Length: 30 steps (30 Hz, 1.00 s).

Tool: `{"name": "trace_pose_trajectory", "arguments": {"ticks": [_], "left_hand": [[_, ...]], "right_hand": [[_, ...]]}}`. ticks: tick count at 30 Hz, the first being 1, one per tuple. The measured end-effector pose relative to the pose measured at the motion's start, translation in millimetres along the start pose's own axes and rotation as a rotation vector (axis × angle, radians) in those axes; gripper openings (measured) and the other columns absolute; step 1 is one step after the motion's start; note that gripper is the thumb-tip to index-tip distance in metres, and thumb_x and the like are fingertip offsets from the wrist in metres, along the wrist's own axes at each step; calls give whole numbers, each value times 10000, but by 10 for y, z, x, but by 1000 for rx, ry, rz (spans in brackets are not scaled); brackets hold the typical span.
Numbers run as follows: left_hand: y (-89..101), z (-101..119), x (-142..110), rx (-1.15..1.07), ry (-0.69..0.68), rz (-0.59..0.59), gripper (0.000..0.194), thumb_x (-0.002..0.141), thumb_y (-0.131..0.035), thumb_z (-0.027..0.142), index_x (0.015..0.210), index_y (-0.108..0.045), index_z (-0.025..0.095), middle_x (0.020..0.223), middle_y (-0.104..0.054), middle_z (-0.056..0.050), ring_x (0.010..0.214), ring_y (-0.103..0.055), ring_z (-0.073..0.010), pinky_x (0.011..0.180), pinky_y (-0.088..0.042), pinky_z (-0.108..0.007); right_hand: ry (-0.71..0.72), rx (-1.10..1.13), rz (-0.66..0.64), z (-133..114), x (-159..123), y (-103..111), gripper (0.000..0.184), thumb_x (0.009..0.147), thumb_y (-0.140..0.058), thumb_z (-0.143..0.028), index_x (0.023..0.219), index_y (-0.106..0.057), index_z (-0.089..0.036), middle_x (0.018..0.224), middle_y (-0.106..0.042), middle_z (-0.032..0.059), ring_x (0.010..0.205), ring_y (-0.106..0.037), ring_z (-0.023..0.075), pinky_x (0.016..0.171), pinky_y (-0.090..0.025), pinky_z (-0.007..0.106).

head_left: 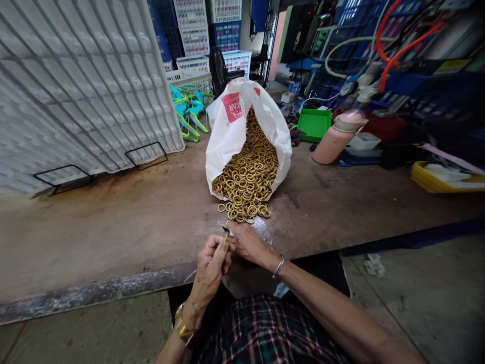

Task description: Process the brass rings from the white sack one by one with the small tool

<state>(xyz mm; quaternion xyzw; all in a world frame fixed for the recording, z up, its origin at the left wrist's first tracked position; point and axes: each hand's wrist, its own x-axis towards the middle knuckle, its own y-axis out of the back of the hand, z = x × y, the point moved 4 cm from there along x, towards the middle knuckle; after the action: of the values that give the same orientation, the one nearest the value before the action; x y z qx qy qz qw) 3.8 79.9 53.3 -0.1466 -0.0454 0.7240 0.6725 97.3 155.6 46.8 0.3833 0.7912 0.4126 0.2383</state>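
A white plastic bag [230,132] lies open on the worn brown worktable [113,222], spilling several gold rings [246,177] toward me. My left hand [210,264] is closed around one gold ring held edge-on near the table's front edge. My right hand [248,242] is closed in a pinch on a small dark tool whose tip touches that ring. Both hands sit just in front of the loose rings at the pile's near end. A watch is on my left wrist, a bangle on my right.
A large white ribbed panel [76,86] leans at the left. A pink bottle [335,139] lies on its side at the right, near a green tray [314,124] and a yellow tray [432,182]. Stacked crates [212,30] and hoses stand behind.
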Motion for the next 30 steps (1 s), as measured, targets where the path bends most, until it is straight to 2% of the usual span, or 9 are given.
{"name": "trace_pose_trajectory", "arguments": {"ticks": [2,5,7,10,13,18,23,26,30], "left_hand": [[28,-5,25,-129,42,20,241,811,-528,404,752,-506,171,557,-453,48,432,-335,-49,404,-255,-171],[68,-34,52,-288,87,62,235,755,-608,369,729,-491,167,677,-550,18,454,-378,-44,399,-271,-166],[81,-57,56,-345,113,108,260,726,-634,373,720,-484,161,716,-579,3,461,-403,-45,391,-279,-164],[93,-92,51,-348,147,202,311,704,-639,421,710,-482,153,655,-578,2,445,-417,-49,383,-292,-162],[106,-116,45,-320,160,256,327,678,-662,422,714,-474,157,614,-575,10,440,-423,-49,382,-302,-155],[138,-124,36,-309,172,289,327,652,-694,378,757,-464,171,622,-561,22,461,-441,-56,374,-295,-143],[102,-124,42,-260,224,214,367,652,-680,429,813,-485,161,590,-479,51,418,-368,-34,354,-236,-134],[138,-124,41,-111,165,264,346,692,-629,466,788,-483,168,554,-423,70,399,-319,-31,354,-216,-140],[179,-70,29,237,-18,330,287,757,-561,445,756,-535,160,561,-437,52,448,-356,-50,416,-297,-162]], "right_hand": [[-56,235,61,8,16,24,150,822,-395,-206,748,-517,-161,655,-541,4,601,-469,103,558,-284,207],[-132,576,-9,-8,15,1,246,838,-350,-238,632,-466,-172,538,-445,-45,497,-394,74,503,-278,190],[-147,696,-91,-36,2,-37,264,833,-368,-290,610,-453,-177,487,-397,-67,444,-343,66,465,-258,188],[-87,772,-120,-70,-8,-79,244,808,-386,-258,602,-482,-170,522,-475,-55,477,-392,65,490,-293,182],[-36,762,-36,-60,2,-94,173,770,-412,-188,645,-530,-164,609,-541,-33,568,-462,78,554,-344,181],[48,578,158,-68,-9,-4,133,792,-440,-185,756,-567,-173,677,-555,-18,649,-492,98,614,-366,195],[169,443,213,-175,-47,77,124,823,-437,-211,781,-548,-178,737,-565,7,707,-502,112,664,-364,212],[106,412,203,-168,-40,57,162,842,-420,-256,729,-511,-183,663,-511,-17,627,-458,99,608,-340,205],[-23,469,143,-138,-27,26,264,833,-415,-312,602,-413,-183,554,-391,-55,524,-350,81,512,-274,198]]}}
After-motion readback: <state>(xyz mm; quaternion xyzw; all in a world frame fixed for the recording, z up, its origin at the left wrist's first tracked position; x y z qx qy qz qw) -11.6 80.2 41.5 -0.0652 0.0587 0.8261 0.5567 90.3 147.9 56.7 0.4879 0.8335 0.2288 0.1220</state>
